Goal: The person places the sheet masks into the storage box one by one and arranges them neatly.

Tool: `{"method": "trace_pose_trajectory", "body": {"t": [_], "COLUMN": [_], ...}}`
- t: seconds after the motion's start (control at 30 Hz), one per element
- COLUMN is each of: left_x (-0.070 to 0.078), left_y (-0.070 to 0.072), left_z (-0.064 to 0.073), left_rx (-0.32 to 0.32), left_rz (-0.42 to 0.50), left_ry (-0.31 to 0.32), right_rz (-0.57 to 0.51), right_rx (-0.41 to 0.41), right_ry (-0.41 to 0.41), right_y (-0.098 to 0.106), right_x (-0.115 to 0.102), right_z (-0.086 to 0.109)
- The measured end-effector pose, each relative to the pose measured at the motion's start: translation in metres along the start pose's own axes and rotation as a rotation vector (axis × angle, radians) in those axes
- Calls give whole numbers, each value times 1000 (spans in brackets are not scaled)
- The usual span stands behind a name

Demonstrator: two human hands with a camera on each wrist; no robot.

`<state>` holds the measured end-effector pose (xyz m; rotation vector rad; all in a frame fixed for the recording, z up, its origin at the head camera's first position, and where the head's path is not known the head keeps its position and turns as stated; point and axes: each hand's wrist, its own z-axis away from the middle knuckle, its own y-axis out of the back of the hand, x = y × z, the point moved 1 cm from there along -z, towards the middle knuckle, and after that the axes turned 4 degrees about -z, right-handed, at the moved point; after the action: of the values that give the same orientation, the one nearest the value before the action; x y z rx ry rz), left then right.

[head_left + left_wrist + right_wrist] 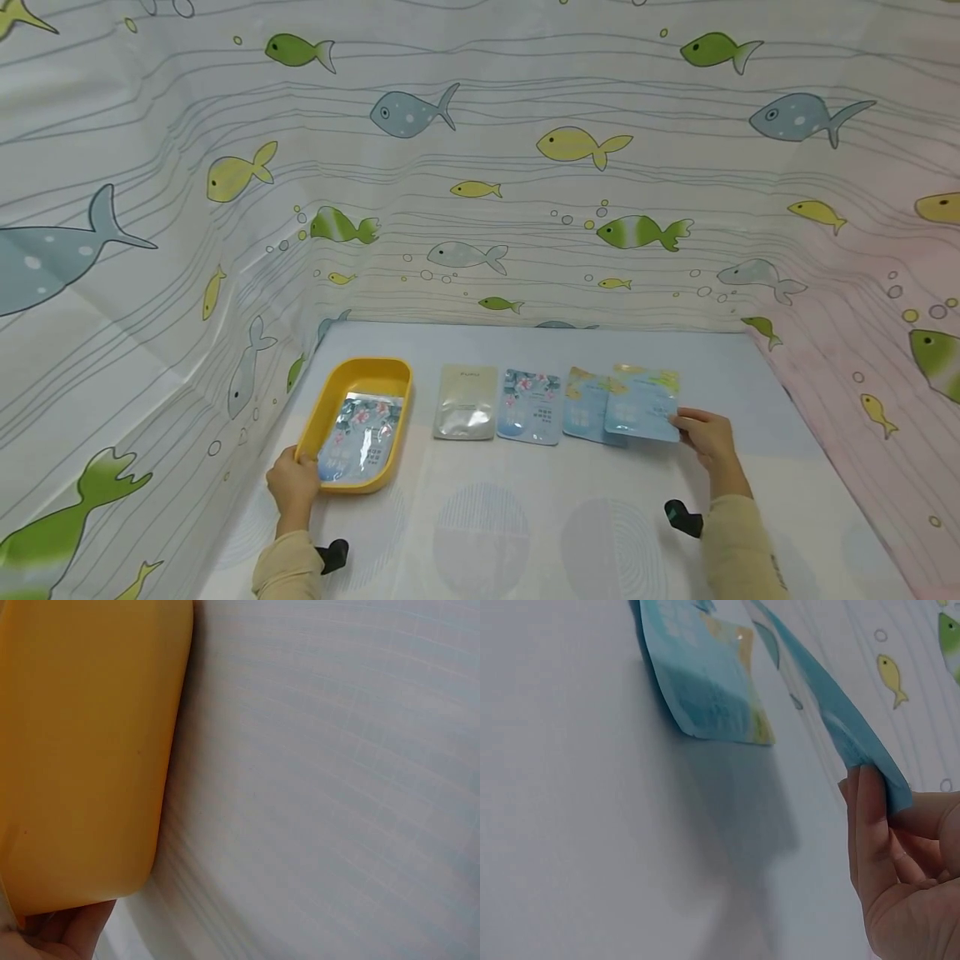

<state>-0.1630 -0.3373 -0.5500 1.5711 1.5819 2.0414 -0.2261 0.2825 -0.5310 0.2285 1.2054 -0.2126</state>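
My left hand (pixel 293 482) grips the near-left corner of a yellow tray (pixel 403 392); in the left wrist view its fingers curl under the tray's rim. Inside the tray lies a shiny blue sheet mask packet (pixel 362 437) with pink flowers. My right hand (pixel 707 435) pinches the lower right corner of a light-blue and yellow sheet mask packet (pixel 642 402), thumb on one face and fingers on the other. In the right wrist view this packet (pixel 847 727) is raised off the table. It partly covers a similar packet (pixel 587 404) to its left.
A pale gold packet (pixel 465 402) and a flowered blue packet (pixel 529 407) lie in a row between the tray and the light-blue packets. The white table (pixel 555 483) has fish-printed curtains (pixel 480 225) standing behind it and on both sides.
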Motion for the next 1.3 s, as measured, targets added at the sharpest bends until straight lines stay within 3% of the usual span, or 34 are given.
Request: {"method": "trace_pose_trajectory", "body": {"t": [0.23,0.77,0.97,1.3], "left_x": [0,-1,-1,-1], "left_y": [1,0,0,0], "left_z": [1,0,-1,-1], "left_rx": [19,11,32,7], "left_rz": [7,1,-3,12], "left_ry": [-27,-17,-37,-13], "right_rz": [3,16,40,22], "right_rx": [-4,-109,-143,-183], "right_ry": [36,104,108,96], "right_y": [-16,-48,-61,-89], "right_x": [-1,-5,-2,0], "right_z": [1,5,5,10]}}
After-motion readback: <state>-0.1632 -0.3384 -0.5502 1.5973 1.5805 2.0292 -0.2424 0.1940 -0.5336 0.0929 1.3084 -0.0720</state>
